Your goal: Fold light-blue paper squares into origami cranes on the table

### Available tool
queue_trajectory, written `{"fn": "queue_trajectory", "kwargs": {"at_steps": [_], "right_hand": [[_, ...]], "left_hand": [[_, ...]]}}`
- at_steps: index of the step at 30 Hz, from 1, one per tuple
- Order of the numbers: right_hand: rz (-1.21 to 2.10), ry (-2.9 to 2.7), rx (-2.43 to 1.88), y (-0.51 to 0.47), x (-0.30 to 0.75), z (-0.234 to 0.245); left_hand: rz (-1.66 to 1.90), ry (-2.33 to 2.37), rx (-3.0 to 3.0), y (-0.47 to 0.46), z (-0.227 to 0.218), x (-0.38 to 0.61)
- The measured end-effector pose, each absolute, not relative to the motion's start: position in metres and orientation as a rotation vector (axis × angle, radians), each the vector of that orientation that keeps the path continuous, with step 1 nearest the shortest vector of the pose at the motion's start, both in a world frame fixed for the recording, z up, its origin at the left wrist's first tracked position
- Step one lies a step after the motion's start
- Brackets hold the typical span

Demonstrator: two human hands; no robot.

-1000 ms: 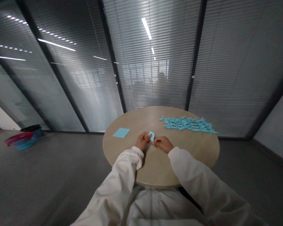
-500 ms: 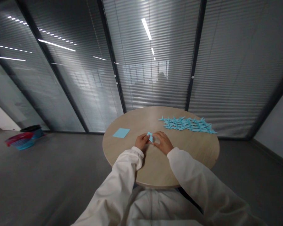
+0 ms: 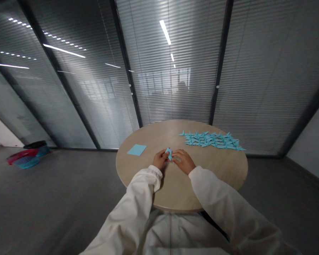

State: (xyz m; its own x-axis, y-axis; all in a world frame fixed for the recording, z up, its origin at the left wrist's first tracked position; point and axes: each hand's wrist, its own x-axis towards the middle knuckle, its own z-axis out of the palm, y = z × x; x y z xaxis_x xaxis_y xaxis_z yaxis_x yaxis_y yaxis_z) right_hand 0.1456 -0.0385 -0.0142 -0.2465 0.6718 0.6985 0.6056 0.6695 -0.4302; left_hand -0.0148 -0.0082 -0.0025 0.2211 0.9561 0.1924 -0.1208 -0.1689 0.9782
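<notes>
Between my hands, above the near middle of the round table [image 3: 180, 193], is a small folded piece of light-blue origami paper [image 3: 169, 154]. My left hand [image 3: 160, 159] pinches its left side, the thumb lying on the face of the paper. On its right edge are the fingertips of my right hand [image 3: 184, 160], closed in a pinch. The exact folds are too small to make out. A flat blue square of paper [image 3: 136, 149] lies to the left of my hands. Rows of several blue folded paper cranes [image 3: 211, 140] rest at the table's back right.
Behind the table stands a glass partition [image 3: 172, 95] with blinds and dark frames. On the floor at far left are a blue basket with a red rim [image 3: 25, 161] and a dark-topped bin [image 3: 39, 147]. A pale wall rises at far right.
The paper between my hands shows a narrower, more bent shape than before. My right fingers have closed in a little on its right edge. The loose sheet and the cranes stay put.
</notes>
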Motion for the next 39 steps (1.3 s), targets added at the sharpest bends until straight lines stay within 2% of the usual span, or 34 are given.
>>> {"fn": "queue_trajectory", "kwargs": {"at_steps": [20, 28, 39], "right_hand": [[0.052, -1.775, -1.195, -0.040, 0.147, -0.010], [-0.003, -1.770, -1.178, -0.041, 0.146, -0.008], [0.198, -1.686, -1.065, -0.039, 0.146, -0.012]], "left_hand": [[1.061, 0.840, 1.576, -0.014, -0.005, -0.013], [1.136, 0.960, 1.635, -0.007, -0.009, -0.016], [1.179, 0.875, 1.408, -0.012, 0.002, -0.014]]}}
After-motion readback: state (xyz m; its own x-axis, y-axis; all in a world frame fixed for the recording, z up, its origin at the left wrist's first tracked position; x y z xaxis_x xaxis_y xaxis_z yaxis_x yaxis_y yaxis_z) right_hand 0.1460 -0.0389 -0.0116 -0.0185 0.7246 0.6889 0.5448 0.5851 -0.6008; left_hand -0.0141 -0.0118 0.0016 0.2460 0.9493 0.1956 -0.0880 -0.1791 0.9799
